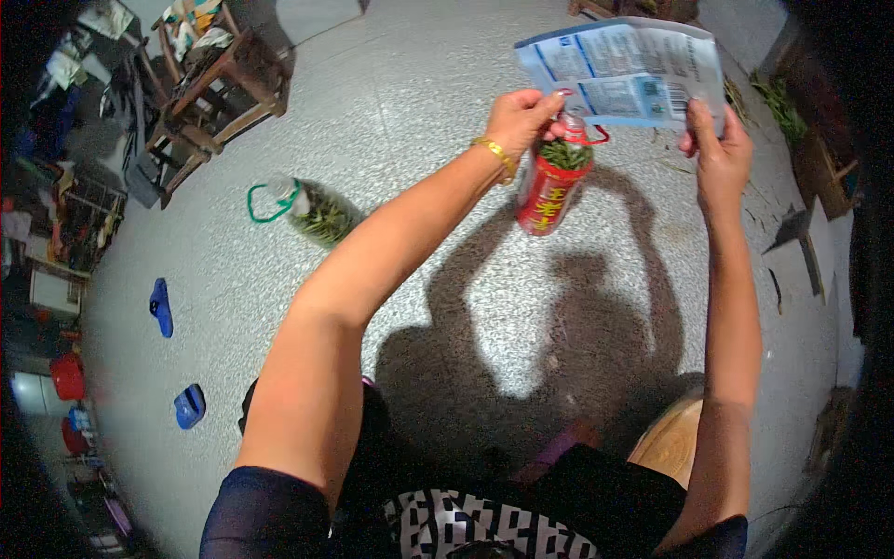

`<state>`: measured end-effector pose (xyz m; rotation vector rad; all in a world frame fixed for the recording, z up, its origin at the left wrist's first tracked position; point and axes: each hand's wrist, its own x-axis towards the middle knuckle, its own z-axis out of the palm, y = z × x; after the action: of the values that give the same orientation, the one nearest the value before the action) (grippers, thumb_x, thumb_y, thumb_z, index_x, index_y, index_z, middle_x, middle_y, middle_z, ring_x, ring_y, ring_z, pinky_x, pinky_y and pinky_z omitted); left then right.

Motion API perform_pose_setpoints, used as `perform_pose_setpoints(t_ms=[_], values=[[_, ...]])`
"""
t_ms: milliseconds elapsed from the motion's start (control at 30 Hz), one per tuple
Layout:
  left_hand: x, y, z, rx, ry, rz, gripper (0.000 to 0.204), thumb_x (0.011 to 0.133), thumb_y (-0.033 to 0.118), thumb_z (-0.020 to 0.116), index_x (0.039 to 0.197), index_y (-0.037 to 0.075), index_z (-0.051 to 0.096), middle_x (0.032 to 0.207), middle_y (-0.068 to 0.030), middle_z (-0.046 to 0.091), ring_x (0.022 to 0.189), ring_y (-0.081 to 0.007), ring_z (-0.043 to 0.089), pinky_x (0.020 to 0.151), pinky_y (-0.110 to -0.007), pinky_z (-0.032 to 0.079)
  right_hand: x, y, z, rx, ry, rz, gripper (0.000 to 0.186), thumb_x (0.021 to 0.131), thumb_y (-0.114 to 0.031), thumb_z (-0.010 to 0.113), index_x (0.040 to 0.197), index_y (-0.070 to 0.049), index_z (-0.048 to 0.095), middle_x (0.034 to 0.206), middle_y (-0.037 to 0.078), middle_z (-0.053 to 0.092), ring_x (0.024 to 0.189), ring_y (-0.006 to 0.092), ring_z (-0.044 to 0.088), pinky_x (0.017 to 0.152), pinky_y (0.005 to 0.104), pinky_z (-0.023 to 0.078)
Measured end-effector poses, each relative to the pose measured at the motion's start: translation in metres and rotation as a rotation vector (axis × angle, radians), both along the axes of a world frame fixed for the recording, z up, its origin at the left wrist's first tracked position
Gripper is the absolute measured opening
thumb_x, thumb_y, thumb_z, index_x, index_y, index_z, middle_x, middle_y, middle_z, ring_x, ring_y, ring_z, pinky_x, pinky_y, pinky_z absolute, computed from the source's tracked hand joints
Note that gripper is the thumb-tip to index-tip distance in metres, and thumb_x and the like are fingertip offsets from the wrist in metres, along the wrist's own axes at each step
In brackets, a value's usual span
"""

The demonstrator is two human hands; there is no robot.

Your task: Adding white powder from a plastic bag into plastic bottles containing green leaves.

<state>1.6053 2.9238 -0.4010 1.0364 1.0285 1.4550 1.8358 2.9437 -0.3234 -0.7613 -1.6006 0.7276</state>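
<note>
A flat blue and silver printed packet (pixel 619 70) is held up at the far right. My right hand (pixel 722 154) is closed on its lower right edge, thumb in front. My left hand (pixel 523 123), with a gold bracelet at the wrist, pinches the packet's lower left part. Right below those fingers stands a clear plastic bottle (pixel 556 186) with a red label and a red carrying loop, green plant pieces inside it. The left fingers overlap the bottle's neck; whether they touch it I cannot tell.
Left of my left forearm, a second clear bottle (pixel 321 214) with a green loop holds green plant pieces. Two blue slippers (pixel 189 406) lie at the left. A wooden chair (pixel 223 84) stands far left. A round wooden piece (pixel 669 443) is beside my right forearm; greenery (pixel 782 107) lies far right.
</note>
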Motion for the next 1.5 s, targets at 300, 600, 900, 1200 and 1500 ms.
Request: perform_pose_setpoints(t_ms=[300,600,900,1200,1500], values=[[-0.0019,0.0006,-0.0014,0.025,-0.047,-0.038,0.021,0.081,0.023,0.059,0.084,0.002,0.056,0.071,-0.0024,0.058,0.057,-0.0101,0.057,0.053,-0.021,0.045,-0.0026,-0.0026,0.0015,0.013,-0.04,-0.013,0.02,0.084,-0.022,0.056,0.086,-0.002,0.058,0.061,-0.001,0.052,0.049,0.0036,0.046,0.044,0.0176,0.034],[-0.0042,-0.0022,-0.0005,-0.007,-0.055,-0.05,0.02,0.082,0.023,0.057,0.087,0.003,0.056,0.074,-0.0025,0.058,0.059,-0.0086,0.056,0.054,-0.02,0.045,-0.0049,0.0,-0.0038,0.035,0.019,-0.066,0.018,0.083,-0.02,0.057,0.087,-0.003,0.059,0.056,-0.002,0.053,0.046,0.0032,0.046,0.041,0.0179,0.035],[-0.0015,-0.0005,-0.0014,-0.016,-0.102,-0.04,0.023,0.081,0.026,0.058,0.087,0.004,0.057,0.071,-0.0023,0.059,0.057,-0.008,0.055,0.054,-0.02,0.045,0.0001,-0.0049,-0.0009,-0.01,0.001,-0.065,0.02,0.082,-0.021,0.057,0.088,-0.002,0.059,0.054,-0.001,0.052,0.045,0.004,0.046,0.041,0.0189,0.036],[-0.0007,-0.0001,0.0,-0.021,-0.129,-0.036,0.019,0.081,0.022,0.06,0.083,0.004,0.057,0.073,-0.0028,0.06,0.055,-0.0071,0.056,0.05,-0.018,0.045,-0.0009,-0.0043,0.0001,-0.036,-0.049,-0.066,0.02,0.082,-0.021,0.057,0.088,-0.002,0.059,0.054,-0.001,0.053,0.045,0.0037,0.046,0.041,0.0183,0.036],[-0.0019,0.0009,-0.0018,-0.026,-0.09,-0.022,0.024,0.081,0.026,0.058,0.09,0.004,0.057,0.074,-0.0028,0.06,0.057,-0.0085,0.057,0.054,-0.02,0.046,-0.0016,-0.0065,0.0021,-0.016,-0.056,-0.08,0.02,0.082,-0.022,0.057,0.087,-0.003,0.06,0.054,-0.001,0.054,0.045,0.0044,0.049,0.041,0.0188,0.037]])
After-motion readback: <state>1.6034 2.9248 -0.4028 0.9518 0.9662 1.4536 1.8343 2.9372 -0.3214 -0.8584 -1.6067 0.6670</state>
